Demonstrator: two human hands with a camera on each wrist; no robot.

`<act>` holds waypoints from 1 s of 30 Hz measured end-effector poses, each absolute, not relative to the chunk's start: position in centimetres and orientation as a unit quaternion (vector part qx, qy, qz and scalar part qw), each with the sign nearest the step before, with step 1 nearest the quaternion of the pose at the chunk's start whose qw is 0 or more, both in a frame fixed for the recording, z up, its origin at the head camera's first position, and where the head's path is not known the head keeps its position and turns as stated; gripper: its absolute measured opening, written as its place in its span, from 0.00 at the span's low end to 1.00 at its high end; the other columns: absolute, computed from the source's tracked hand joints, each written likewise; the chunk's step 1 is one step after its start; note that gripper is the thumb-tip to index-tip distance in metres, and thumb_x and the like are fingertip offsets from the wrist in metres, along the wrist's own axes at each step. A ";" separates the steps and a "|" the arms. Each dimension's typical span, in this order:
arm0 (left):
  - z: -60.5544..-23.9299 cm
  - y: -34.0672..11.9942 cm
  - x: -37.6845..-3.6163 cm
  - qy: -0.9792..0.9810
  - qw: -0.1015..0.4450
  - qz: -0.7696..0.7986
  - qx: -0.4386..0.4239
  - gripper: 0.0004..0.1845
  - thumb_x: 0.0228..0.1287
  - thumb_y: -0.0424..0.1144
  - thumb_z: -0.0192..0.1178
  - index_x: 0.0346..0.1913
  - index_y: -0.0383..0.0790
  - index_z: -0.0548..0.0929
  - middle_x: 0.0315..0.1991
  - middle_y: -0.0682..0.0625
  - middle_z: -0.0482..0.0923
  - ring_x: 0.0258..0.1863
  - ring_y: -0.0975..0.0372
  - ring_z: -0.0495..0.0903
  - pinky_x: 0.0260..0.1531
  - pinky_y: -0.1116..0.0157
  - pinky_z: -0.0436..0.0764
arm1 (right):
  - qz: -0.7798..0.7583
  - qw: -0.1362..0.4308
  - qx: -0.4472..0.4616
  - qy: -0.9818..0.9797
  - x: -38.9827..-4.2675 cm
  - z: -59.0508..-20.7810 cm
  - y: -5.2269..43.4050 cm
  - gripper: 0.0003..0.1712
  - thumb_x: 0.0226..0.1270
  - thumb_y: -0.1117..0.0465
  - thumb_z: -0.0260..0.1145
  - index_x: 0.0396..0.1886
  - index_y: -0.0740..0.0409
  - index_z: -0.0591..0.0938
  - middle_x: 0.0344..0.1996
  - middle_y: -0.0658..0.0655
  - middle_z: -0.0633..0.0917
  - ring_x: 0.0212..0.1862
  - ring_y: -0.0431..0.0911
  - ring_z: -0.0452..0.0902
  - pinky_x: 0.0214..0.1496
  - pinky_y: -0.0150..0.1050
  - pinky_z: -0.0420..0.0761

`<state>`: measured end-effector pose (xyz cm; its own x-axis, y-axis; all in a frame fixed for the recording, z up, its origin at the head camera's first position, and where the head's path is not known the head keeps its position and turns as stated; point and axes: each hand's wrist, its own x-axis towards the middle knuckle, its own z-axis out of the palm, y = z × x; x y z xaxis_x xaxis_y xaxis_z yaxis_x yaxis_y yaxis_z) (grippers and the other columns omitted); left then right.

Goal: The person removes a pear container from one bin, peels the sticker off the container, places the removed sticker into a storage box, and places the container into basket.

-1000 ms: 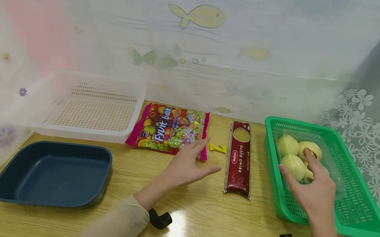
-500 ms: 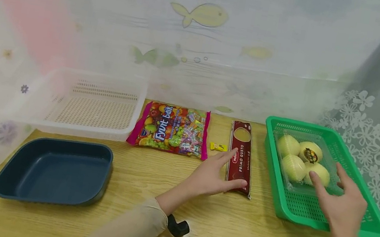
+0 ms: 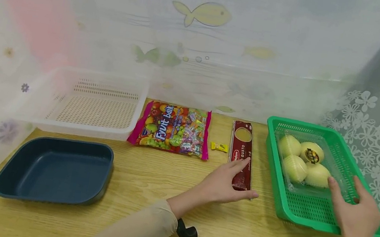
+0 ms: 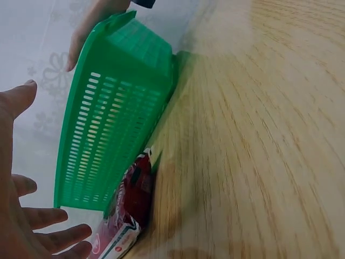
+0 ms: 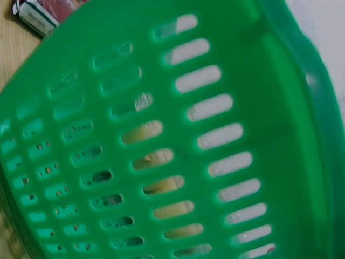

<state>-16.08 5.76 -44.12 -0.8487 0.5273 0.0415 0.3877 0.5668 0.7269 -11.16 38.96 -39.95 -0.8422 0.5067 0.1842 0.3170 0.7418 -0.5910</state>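
My left hand (image 3: 222,184) hovers over the lower part of a dark red spaghetti pack (image 3: 241,137) with fingers and thumb spread, holding nothing. In the left wrist view, these fingers (image 4: 46,217) are apart from the green basket (image 4: 110,127) and the pack. My right hand (image 3: 360,214) is over the right front part of the green basket (image 3: 302,221), thumb and fingers spread; whether it touches the basket cannot be told. A clear plastic box with several pale yellow-green round fruits (image 3: 317,174) lies in the basket. Only the basket's slotted wall (image 5: 205,135) fills most of the right wrist view.
A small yellow wrapped candy (image 3: 219,147) lies left of the spaghetti. Beside it is a colourful candy bag (image 3: 173,130). To the left stand a white basket (image 3: 97,132) and, in front of it, a dark blue basin (image 3: 48,200). Patterned curtains hang behind.
The left hand has moved right from the candy bag to above the spaghetti pack. The right hand has moved off the fruit box, right and towards the basket's front.
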 end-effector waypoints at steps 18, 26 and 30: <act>-44.6 9.5 -15.6 0.856 0.099 0.439 0.254 0.57 0.64 0.74 0.63 0.86 0.68 0.40 0.87 0.57 0.42 0.84 0.54 0.54 0.76 0.43 0.67 | 0.239 -0.002 -0.195 -0.951 -12.9 -39.3 41.1 0.57 0.82 0.29 0.40 0.84 0.70 0.37 0.77 0.87 0.46 0.72 0.88 0.47 0.68 0.82 0.56; -44.4 11.2 -15.3 0.864 0.098 0.423 0.254 0.60 0.64 0.75 0.62 0.86 0.65 0.37 0.87 0.59 0.34 0.84 0.46 0.52 0.78 0.43 0.62 | 0.260 -0.076 -0.182 -0.945 -13.8 -39.0 42.0 0.58 0.82 0.27 0.35 0.83 0.70 0.32 0.76 0.88 0.45 0.69 0.86 0.58 0.61 0.80 0.66; -44.6 11.8 -15.1 0.868 0.096 0.410 0.264 0.61 0.65 0.75 0.62 0.87 0.59 0.37 0.87 0.60 0.32 0.84 0.45 0.51 0.79 0.46 0.61 | 0.311 -0.109 -0.174 -0.928 -14.0 -39.3 42.5 0.57 0.82 0.29 0.35 0.82 0.70 0.29 0.70 0.92 0.57 0.48 0.71 0.84 0.50 0.64 0.83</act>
<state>-15.11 11.75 -44.63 -0.8421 0.5371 0.0496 0.3797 0.5250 0.7617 -14.04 42.51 -39.26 -0.9159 0.2544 -0.3105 0.3901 0.7462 -0.5394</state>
